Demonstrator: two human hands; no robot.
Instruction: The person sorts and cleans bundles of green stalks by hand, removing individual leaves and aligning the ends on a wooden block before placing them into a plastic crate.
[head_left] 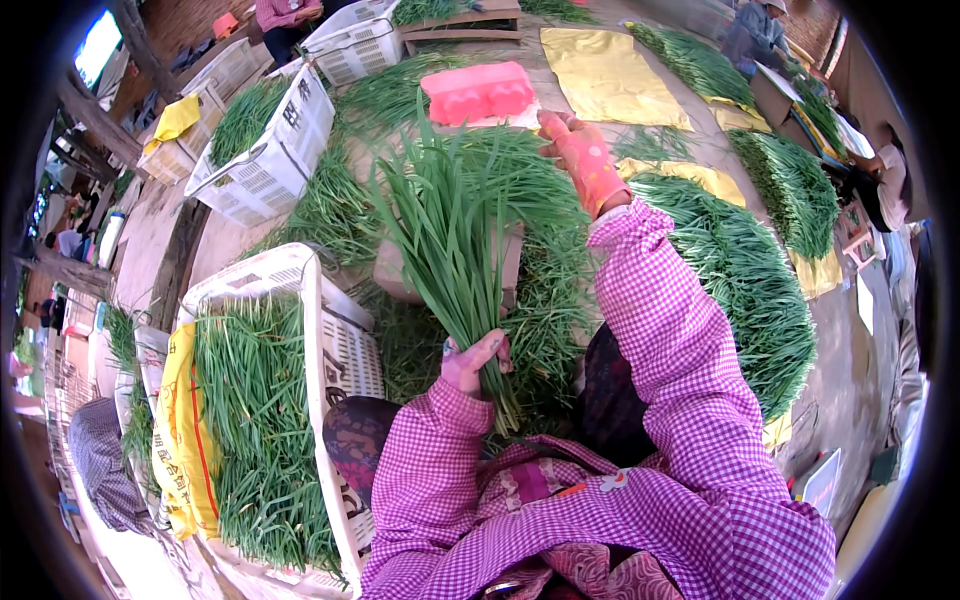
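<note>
My left hand [476,362], in a pale pink stained glove, is closed round the lower stalks of an upright bunch of garlic chives [440,240]. The leaves fan upward and the pale stalk ends hang below the fist, over my lap. My right hand [580,160], in a dotted orange-pink glove, is stretched forward, its fingers a little bent with small gaps between the tips. Nothing shows in it. Just beyond its fingertips lies a bright pink, lumpy block [480,92]. Behind the bunch, a low brown block [402,272] is partly covered by loose chives [545,290].
At my left stands a white crate [312,330] full of chives, with a yellow sack [182,430] along its side. Another white crate [262,165] is farther off. Rows of chives [745,300] lie at my right. A yellow sheet [610,75] lies ahead. Other people [760,35] sit around.
</note>
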